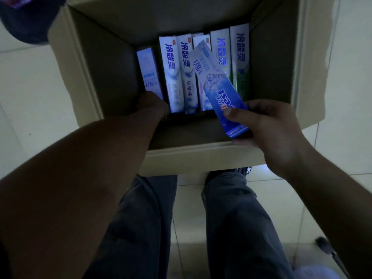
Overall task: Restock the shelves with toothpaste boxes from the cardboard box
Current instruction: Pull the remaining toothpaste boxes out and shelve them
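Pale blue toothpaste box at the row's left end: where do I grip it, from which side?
Probably pinch the pale blue toothpaste box at its near end, from above, fingers dropping into the open space on its left. It stands on edge, its right face close beside the white box.

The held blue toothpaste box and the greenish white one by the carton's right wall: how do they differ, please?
The blue toothpaste box is tilted, the greenish white toothpaste box straight in the row. The right hand pinches the blue one; no hand holds the other. Both are long and slim.
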Available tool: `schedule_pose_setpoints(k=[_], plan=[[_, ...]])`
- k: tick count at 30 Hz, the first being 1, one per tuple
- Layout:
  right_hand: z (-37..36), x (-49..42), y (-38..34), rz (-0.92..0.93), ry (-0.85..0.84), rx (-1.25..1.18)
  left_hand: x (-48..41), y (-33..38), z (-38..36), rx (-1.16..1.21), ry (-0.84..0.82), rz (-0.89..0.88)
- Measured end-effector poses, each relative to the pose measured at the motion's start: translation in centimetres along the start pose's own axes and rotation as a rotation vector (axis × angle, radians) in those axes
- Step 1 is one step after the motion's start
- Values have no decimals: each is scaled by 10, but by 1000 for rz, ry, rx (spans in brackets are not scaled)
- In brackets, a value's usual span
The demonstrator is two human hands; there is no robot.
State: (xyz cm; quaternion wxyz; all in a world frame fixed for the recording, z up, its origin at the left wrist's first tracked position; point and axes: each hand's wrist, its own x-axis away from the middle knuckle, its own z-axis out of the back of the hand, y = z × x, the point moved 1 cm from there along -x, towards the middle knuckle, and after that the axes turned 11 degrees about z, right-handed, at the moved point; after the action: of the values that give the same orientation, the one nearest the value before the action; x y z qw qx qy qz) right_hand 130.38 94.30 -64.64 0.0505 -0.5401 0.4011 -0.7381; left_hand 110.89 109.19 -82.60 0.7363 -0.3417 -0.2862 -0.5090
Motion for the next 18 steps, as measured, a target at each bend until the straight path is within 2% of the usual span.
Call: schedule_pose_setpoints(k=[4, 10, 14, 18], plan=[[10, 19, -35, -75, -41, -66, 49, -14, 40, 143, 154, 21], [28, 80, -124, -3, -43, -116, 153, -58, 134, 183, 190, -140], [39, 143, -195, 20, -99, -115, 249, -100, 211, 392, 268, -342], [37, 222, -267, 67, -179, -164, 345, -139, 295, 718, 317, -464]])
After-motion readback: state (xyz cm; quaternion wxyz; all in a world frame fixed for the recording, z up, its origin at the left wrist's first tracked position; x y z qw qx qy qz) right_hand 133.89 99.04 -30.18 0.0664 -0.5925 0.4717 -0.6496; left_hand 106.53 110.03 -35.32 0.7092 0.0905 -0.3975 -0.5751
